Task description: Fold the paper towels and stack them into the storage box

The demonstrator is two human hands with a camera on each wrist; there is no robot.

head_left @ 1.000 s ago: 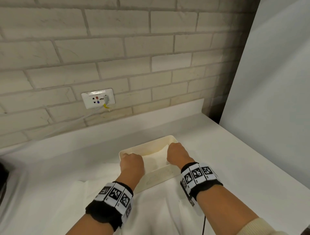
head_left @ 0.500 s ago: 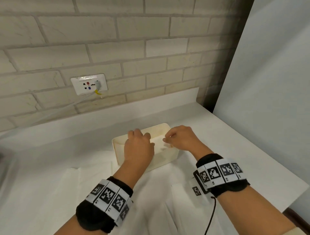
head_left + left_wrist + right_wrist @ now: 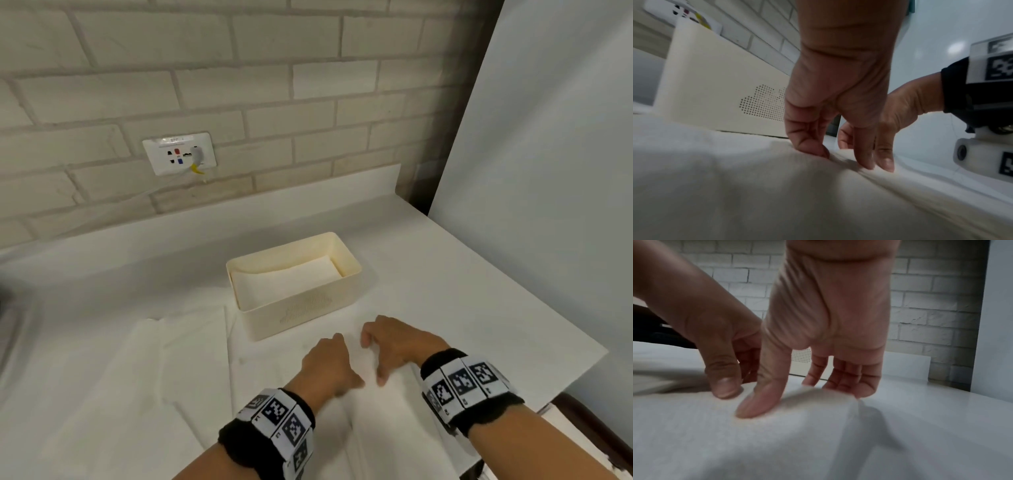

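The scene is being viewed from above by the head camera, which is tilted forward and down toward the brick wall at 12 o'clock. The left wrist camera is being held low, just over the paper towel, facing the storage box at 11 o'clock. The right wrist camera is likewise being held close. Both hands and the box are being shared by all three views.

Storage box right end hidden behind left hand; fingertips motion-blurred
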